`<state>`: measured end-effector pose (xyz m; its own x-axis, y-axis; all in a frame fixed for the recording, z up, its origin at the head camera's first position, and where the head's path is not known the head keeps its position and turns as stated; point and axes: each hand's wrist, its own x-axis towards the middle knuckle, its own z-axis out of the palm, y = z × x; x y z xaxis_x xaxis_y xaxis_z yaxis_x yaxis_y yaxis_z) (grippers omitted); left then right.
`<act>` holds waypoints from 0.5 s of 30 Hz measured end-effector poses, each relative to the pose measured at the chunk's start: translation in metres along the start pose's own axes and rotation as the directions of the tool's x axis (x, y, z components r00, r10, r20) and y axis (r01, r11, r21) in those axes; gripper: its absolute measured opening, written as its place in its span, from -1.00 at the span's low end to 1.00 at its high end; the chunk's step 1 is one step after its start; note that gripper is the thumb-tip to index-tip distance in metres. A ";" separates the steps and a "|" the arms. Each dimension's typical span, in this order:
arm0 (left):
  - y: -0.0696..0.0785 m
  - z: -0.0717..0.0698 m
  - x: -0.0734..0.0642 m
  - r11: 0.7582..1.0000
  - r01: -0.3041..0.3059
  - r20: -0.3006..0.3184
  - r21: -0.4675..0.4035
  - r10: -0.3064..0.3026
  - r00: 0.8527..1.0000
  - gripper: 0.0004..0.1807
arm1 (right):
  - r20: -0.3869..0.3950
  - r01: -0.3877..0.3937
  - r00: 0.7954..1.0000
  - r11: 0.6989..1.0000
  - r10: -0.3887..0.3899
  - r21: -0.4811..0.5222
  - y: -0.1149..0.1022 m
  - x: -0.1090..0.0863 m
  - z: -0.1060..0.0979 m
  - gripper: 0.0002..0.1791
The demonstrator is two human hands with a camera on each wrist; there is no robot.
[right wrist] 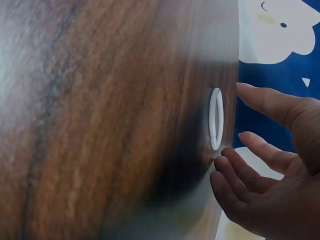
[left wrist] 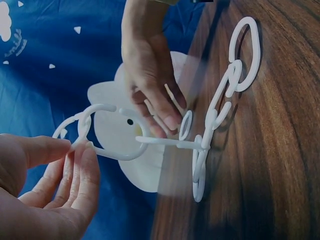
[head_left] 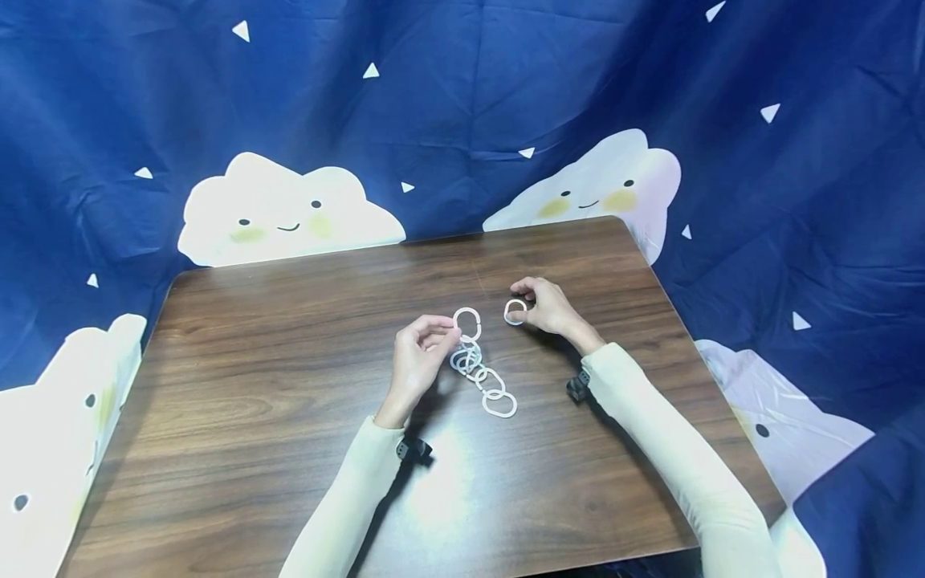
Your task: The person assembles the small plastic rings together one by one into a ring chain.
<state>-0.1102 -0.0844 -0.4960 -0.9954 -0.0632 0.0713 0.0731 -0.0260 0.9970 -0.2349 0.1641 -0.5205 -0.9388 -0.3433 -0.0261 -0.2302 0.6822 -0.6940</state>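
Note:
My left hand (head_left: pixel 417 357) pinches the upper part of a chain of white plastic links (left wrist: pixel 131 158) between thumb and fingertips. From there the chain runs down to the table, where several joined links (head_left: pixel 499 416) lie toward the front. A single loose white link (right wrist: pixel 212 120) lies on the wood to the right of the chain. Over it hovers my right hand (head_left: pixel 551 311), thumb and fingers spread apart and curved. In the right wrist view, those fingertips are beside the loose link, with a gap between thumb and fingers.
The brown wood-grain table (head_left: pixel 275 401) has its far edge against a dark blue curtain (head_left: pixel 448 104) with white clouds and small triangles. Black wrist cameras sit at both cuffs, below the hands.

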 end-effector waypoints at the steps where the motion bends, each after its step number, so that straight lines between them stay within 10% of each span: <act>1: 0.000 0.000 0.000 1.000 -0.003 0.000 0.002 0.003 1.000 -0.78 | 0.002 -0.001 1.000 1.000 0.001 -0.005 0.001 0.000 0.001 -0.35; 15: 0.003 0.002 -0.002 1.000 -0.010 0.016 0.013 0.010 1.000 -0.78 | -0.014 -0.007 1.000 0.997 0.006 -0.072 0.003 -0.002 0.004 -0.35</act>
<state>-0.1079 -0.0823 -0.4932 -0.9955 -0.0480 0.0818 0.0825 -0.0127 0.9965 -0.2329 0.1645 -0.5253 -0.9435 -0.3307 -0.0204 -0.2418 0.7295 -0.6398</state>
